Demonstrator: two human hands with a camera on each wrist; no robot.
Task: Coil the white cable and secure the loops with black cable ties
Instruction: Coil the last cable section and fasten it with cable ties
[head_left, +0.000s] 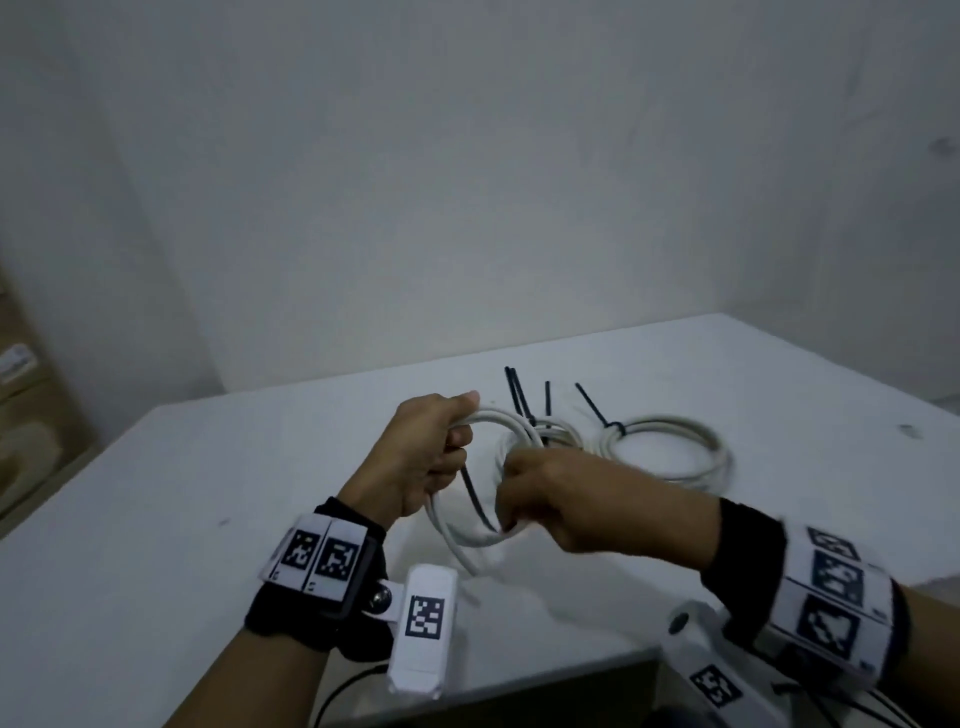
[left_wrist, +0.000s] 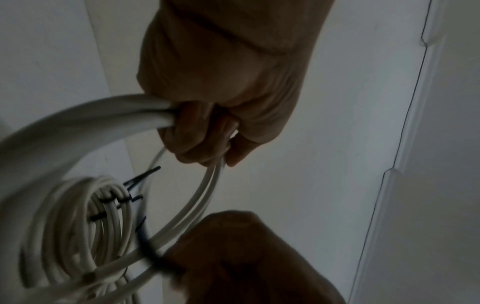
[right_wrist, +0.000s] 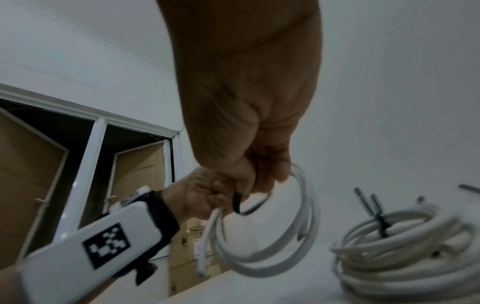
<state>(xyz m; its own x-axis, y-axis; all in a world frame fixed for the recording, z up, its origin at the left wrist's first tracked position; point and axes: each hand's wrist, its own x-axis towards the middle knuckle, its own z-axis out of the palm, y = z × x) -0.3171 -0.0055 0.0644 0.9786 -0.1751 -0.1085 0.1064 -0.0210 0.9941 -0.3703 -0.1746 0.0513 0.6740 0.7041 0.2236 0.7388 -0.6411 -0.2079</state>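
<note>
Above the table (head_left: 156, 493), left hand (head_left: 421, 457) grips white cable (head_left: 457, 535) coil at 10 o'clock, right hand (head_left: 561, 499) pinches black cable tie (head_left: 478, 501) at 5 (tie end hidden).

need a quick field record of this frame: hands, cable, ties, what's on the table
left hand: grips the far side of the white cable coil, held above the table
right hand: pinches the coil's near side together with a black cable tie
tie state: crosses the coil; whether it is fastened cannot be told
finished coils: two on the table, each bound with black ties, tails sticking up
view quality: dim, some motion blur
</note>
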